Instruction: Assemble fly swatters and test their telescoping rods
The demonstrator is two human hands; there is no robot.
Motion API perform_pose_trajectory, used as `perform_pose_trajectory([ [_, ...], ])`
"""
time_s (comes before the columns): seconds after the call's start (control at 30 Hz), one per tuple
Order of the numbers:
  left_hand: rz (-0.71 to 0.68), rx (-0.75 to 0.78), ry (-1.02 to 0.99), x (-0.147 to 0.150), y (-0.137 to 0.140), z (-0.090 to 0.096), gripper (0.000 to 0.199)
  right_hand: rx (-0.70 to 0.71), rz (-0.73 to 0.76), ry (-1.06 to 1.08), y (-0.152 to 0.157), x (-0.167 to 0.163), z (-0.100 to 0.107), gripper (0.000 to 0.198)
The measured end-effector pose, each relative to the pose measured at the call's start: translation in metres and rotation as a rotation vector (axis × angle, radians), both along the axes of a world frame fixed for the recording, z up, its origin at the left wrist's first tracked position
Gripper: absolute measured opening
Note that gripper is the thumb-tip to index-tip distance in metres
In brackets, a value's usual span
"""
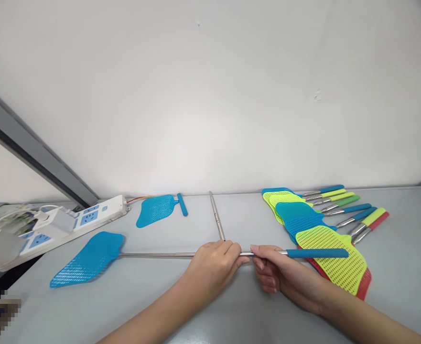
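Note:
A blue fly swatter (88, 260) with an extended metal rod lies crosswise in front of me, its mesh head to the left and its blue grip to the right. My left hand (217, 260) is wrapped over the rod near its middle. Close beside it, my right hand (278, 270) pinches the rod just left of the blue grip, palm turned up. Behind my left hand a bare metal telescopic rod (216, 215) points toward the wall. Farther left are a loose blue swatter head (156, 210) and a short blue grip sleeve (182, 204).
At right, several fly swatters (330, 253) in yellow, blue, green and red overlap in a pile, under the held blue grip. A white power strip (99, 215) with plugs and cables runs along the left. A white wall (210, 105) rises behind the grey table (404, 263).

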State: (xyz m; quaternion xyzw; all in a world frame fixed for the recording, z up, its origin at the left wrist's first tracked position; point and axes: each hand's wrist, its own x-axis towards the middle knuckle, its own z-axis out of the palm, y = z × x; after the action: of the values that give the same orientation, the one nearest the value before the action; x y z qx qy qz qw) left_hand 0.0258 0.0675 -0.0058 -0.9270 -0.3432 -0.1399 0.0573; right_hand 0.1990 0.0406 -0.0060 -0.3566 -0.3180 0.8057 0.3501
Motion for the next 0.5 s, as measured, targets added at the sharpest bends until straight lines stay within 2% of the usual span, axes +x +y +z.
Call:
perform_pose_trajectory([
  [0.5,-0.006,-0.009,-0.027,-0.0012,-0.0007,0.0009,0.026,0.01,-0.023,-0.005,0.0004,-0.0034,0.0007,0.034],
])
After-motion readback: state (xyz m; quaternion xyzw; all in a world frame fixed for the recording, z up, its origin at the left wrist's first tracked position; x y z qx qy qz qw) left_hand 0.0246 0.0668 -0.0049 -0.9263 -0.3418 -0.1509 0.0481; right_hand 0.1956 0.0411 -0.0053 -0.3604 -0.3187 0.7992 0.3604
